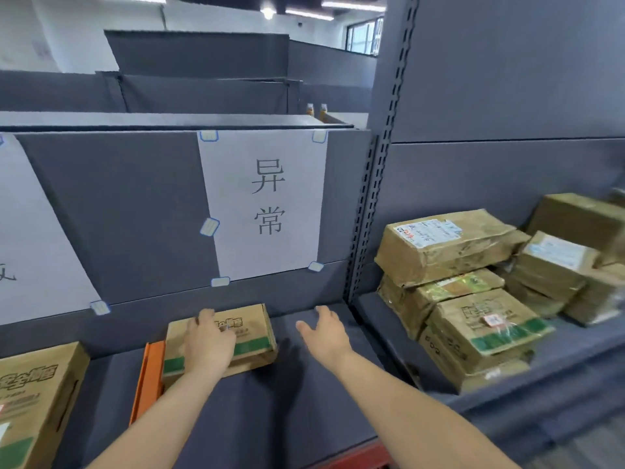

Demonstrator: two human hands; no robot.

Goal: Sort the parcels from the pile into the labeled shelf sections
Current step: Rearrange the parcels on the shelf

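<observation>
A flat brown cardboard parcel with green stripes lies on the grey shelf, under a white paper label printed with two characters. My left hand rests flat on top of this parcel, fingers spread toward the back panel. My right hand hovers open just right of the parcel, not touching it. On the neighbouring shelf at the right sits a pile of worn brown parcels, several stacked and taped.
An orange divider stands against the parcel's left side. Another brown box sits at the lower left under a second paper label. A slotted grey upright separates the two shelf bays.
</observation>
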